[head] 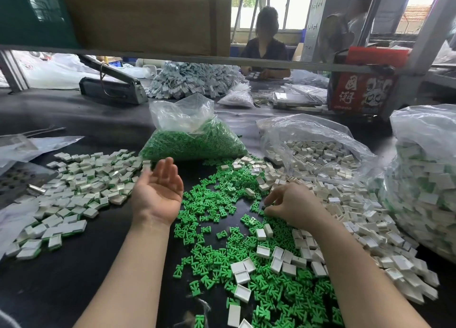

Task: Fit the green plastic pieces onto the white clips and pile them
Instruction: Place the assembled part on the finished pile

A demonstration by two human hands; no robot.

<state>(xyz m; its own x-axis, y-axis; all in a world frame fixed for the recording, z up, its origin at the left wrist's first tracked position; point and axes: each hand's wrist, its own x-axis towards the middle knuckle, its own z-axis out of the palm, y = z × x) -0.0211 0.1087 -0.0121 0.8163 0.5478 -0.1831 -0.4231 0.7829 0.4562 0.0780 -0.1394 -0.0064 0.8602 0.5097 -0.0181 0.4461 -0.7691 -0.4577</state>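
The left hand (158, 189) is hovering palm-up, fingers relaxed and holding nothing, just beside the pile of assembled clips (74, 189) lying at the left of the black table (61, 285). The right hand (293, 205) is reaching palm-down into the loose green plastic pieces (209, 199), fingers curling onto them; whether it is pinching one cannot be told. Loose white clips (345, 204) are lying to its right.
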